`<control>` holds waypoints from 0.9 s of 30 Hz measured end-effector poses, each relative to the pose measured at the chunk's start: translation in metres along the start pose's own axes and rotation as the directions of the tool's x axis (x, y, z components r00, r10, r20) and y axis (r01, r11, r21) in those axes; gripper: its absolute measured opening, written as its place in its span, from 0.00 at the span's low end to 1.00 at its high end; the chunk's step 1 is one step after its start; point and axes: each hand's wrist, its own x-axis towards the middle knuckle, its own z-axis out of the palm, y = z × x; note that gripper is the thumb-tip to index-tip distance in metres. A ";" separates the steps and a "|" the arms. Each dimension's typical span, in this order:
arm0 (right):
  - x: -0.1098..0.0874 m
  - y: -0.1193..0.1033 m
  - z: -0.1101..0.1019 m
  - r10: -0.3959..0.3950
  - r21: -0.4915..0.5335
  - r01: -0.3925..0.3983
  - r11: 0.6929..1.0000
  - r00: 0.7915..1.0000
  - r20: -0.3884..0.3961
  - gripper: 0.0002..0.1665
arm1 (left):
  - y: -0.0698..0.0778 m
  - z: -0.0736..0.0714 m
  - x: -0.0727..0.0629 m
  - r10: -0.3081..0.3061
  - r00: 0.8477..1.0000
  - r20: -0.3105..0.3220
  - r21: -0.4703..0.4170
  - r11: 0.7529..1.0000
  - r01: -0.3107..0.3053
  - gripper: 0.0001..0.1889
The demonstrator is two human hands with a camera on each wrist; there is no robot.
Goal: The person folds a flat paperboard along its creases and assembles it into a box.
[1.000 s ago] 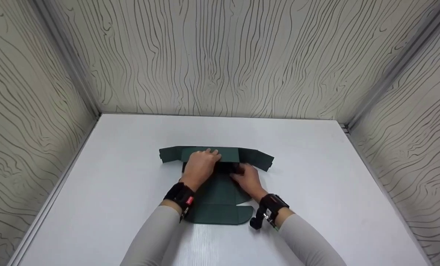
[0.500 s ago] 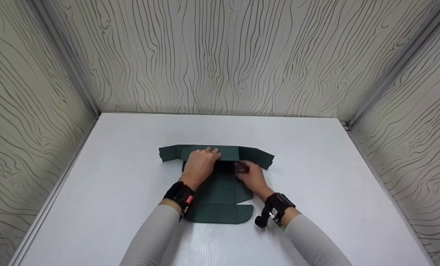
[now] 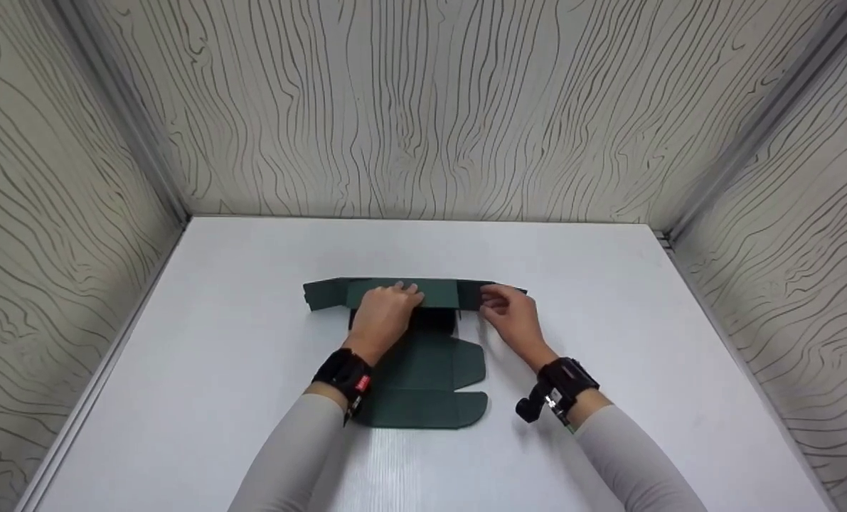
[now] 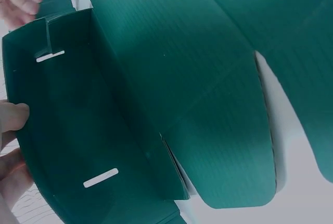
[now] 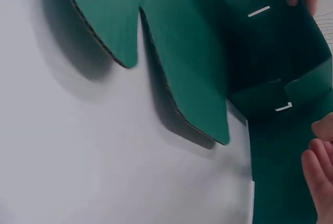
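Note:
A partly folded green cardboard box (image 3: 412, 366) lies on the table, its far wall (image 3: 437, 293) standing up. My left hand (image 3: 380, 320) grips that wall near the middle; in the left wrist view the thumb (image 4: 14, 116) lies on its inner face. At the right end, my right hand (image 3: 514, 313) is at the long side flap (image 3: 469, 295), fingers bent and partly in front of it. The right wrist view shows these fingers (image 5: 318, 164) loosely bent before the green board, not clearly pinching it. Slots (image 4: 101, 177) show in the box bottom or wall.
The box's lid part with rounded tabs (image 3: 471, 409) lies flat toward me. Another long flap (image 3: 326, 294) sticks out on the left. White table (image 3: 203, 355) surrounds the box, and patterned walls (image 3: 409, 107) enclose it at the back and sides.
My right hand has moved from the box's inner right corner outward and up to the right side flap, uncovering a tab. The flap's outer end now shows less. My left hand stays put.

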 end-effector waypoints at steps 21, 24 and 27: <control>0.026 0.001 -0.023 0.015 -0.387 0.035 0.921 0.992 0.125 0.20 | 0.000 -0.001 0.000 0.030 1.000 0.000 0.019 0.999 -0.030 0.14; 0.024 0.003 -0.021 0.014 -0.395 0.047 0.918 0.988 0.151 0.19 | 0.000 -0.002 -0.001 0.033 0.999 0.000 0.018 0.999 -0.033 0.14; 0.023 0.002 -0.020 -0.004 -0.393 0.073 0.917 0.984 0.175 0.18 | -0.001 -0.002 -0.001 0.034 0.999 -0.002 0.020 0.999 -0.034 0.14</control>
